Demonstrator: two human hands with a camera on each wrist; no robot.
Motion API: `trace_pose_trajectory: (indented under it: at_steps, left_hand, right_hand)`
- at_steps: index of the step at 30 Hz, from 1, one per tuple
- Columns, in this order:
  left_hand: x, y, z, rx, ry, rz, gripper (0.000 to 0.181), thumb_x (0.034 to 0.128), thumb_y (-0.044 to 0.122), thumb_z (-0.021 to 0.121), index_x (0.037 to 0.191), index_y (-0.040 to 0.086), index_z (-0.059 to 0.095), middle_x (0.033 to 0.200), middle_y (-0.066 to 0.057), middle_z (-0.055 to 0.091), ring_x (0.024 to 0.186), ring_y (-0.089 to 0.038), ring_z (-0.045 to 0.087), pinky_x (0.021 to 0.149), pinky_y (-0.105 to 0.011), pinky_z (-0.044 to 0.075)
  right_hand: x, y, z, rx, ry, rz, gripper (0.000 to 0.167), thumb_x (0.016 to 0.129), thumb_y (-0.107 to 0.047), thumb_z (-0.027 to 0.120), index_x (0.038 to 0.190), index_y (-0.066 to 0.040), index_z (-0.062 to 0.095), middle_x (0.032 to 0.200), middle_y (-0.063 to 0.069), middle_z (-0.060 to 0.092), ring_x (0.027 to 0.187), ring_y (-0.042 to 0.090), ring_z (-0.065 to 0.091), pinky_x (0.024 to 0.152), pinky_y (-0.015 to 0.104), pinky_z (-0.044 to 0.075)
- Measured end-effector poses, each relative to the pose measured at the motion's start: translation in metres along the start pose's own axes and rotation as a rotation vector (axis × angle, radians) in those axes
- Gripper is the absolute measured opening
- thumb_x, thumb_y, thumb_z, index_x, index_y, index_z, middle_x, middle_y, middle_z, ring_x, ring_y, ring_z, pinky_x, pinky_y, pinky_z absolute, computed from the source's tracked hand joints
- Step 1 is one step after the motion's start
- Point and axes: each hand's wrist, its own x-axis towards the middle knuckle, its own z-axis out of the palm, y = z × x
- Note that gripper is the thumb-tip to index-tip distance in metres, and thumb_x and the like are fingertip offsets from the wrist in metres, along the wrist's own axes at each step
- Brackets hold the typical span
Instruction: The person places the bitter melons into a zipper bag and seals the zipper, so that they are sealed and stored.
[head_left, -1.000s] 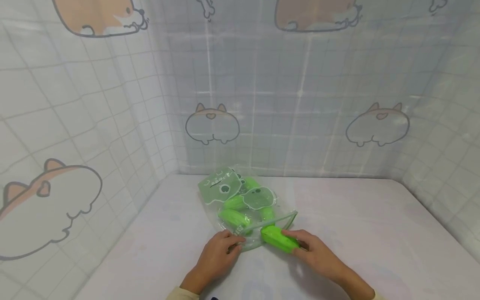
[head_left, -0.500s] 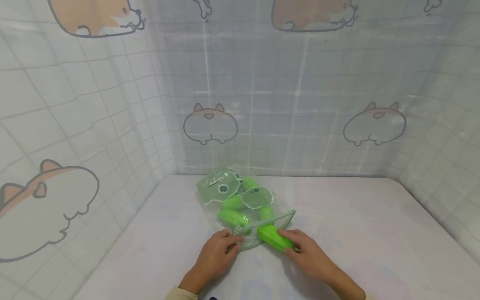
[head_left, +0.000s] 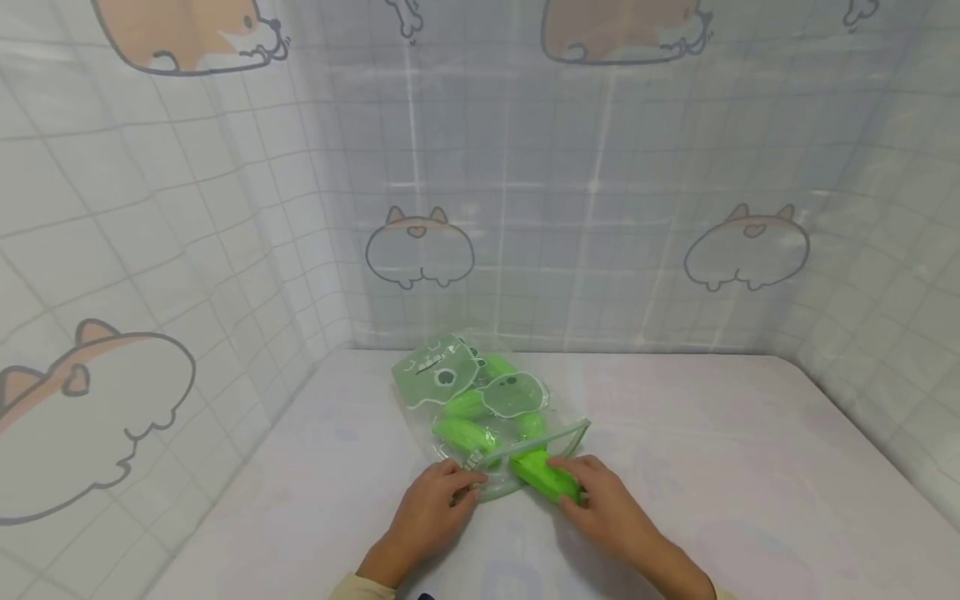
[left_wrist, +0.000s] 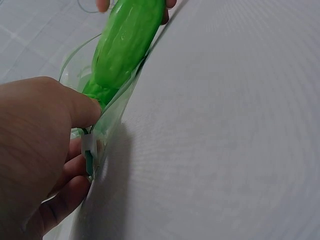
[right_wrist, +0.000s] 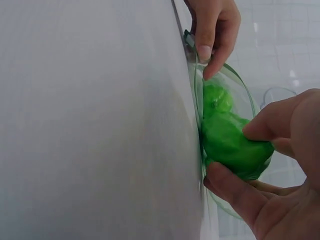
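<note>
A clear zip bag (head_left: 441, 373) with green cartoon animal prints lies flat on the table, its mouth toward me. Several bright green, ridged toy vegetables (head_left: 463, 436) show through its film. My left hand (head_left: 433, 507) pinches the left of the bag's mouth; the left wrist view shows the zip slider (left_wrist: 89, 142) by its fingers. Between the thumb and fingers of my right hand (head_left: 611, 510) is another ridged green toy vegetable (head_left: 543, 477), its far end within the mouth. The right wrist view shows this toy vegetable (right_wrist: 232, 142) just inside the bag's rim (right_wrist: 245, 92).
A pale table (head_left: 712, 467) extends around the bag on both sides. White grid-patterned curtains (head_left: 525, 167) with cartoon dogs stand behind and at the sides. A small dark object (head_left: 426, 596) peeks in at the bottom edge.
My right hand has moved slightly left, bringing the toy vegetable a little farther into the bag's mouth. The left hand keeps its place at the bag's edge.
</note>
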Motion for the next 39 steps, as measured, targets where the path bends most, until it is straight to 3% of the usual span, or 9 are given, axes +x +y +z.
trace_pose_trajectory:
  at_steps: [7, 16, 22, 26, 33, 39]
  left_hand:
    - [-0.0005, -0.0003, -0.0005, -0.002, 0.002, 0.001, 0.018, 0.0893, 0.019, 0.075, 0.106, 0.025, 0.079, 0.08, 0.017, 0.046, 0.072, -0.004, 0.042, 0.062, -0.024, 0.039]
    - [-0.0007, 0.0002, -0.0003, -0.003, -0.003, -0.001, 0.018, 0.0894, 0.02, 0.075, 0.106, 0.025, 0.079, 0.08, 0.017, 0.046, 0.072, -0.003, 0.041, 0.062, -0.024, 0.038]
    - [0.0001, -0.001, 0.0008, 0.0, 0.002, 0.001, 0.017, 0.0891, 0.02, 0.075, 0.106, 0.025, 0.079, 0.08, 0.017, 0.046, 0.072, -0.003, 0.041, 0.062, -0.023, 0.039]
    - [0.0003, -0.0024, 0.0017, 0.005, 0.008, 0.002, 0.018, 0.0886, 0.02, 0.075, 0.106, 0.025, 0.079, 0.08, 0.017, 0.046, 0.072, -0.003, 0.041, 0.062, -0.024, 0.039]
    - [0.0, -0.0031, 0.0017, 0.007, -0.002, 0.003, 0.018, 0.0897, 0.021, 0.075, 0.107, 0.025, 0.078, 0.081, 0.017, 0.047, 0.072, -0.003, 0.041, 0.062, -0.023, 0.039]
    - [0.0006, -0.0018, 0.0015, 0.004, -0.001, 0.007, 0.018, 0.0894, 0.02, 0.075, 0.106, 0.024, 0.079, 0.081, 0.017, 0.049, 0.073, -0.003, 0.042, 0.063, -0.024, 0.04]
  right_hand:
    - [0.0025, -0.0081, 0.0041, 0.011, 0.028, 0.032, 0.036, 0.082, -0.004, 0.076, 0.116, -0.014, 0.067, 0.112, 0.008, 0.058, 0.094, 0.019, 0.063, 0.074, 0.021, 0.054]
    - [0.0005, -0.009, 0.0051, 0.116, -0.063, -0.011, 0.046, 0.086, -0.006, 0.074, 0.131, -0.003, 0.062, 0.12, 0.012, 0.053, 0.104, 0.025, 0.062, 0.082, 0.023, 0.054]
    - [-0.001, -0.0058, 0.0049, 0.041, -0.09, -0.069, 0.05, 0.089, -0.006, 0.063, 0.138, -0.003, 0.058, 0.129, 0.009, 0.052, 0.109, 0.019, 0.059, 0.087, 0.029, 0.054]
    - [-0.0003, -0.0045, 0.0047, 0.003, -0.09, -0.093, 0.048, 0.091, -0.008, 0.063, 0.139, -0.005, 0.057, 0.13, 0.006, 0.054, 0.108, 0.018, 0.061, 0.087, 0.031, 0.054]
    - [0.0058, -0.0068, 0.0046, 0.075, -0.135, 0.016, 0.044, 0.093, -0.011, 0.067, 0.134, -0.006, 0.053, 0.134, 0.016, 0.057, 0.106, 0.026, 0.067, 0.085, 0.035, 0.055]
    - [0.0078, -0.0045, 0.0082, 0.077, -0.095, -0.049, 0.039, 0.089, -0.003, 0.067, 0.128, -0.001, 0.058, 0.127, 0.015, 0.06, 0.103, 0.027, 0.067, 0.082, 0.032, 0.056]
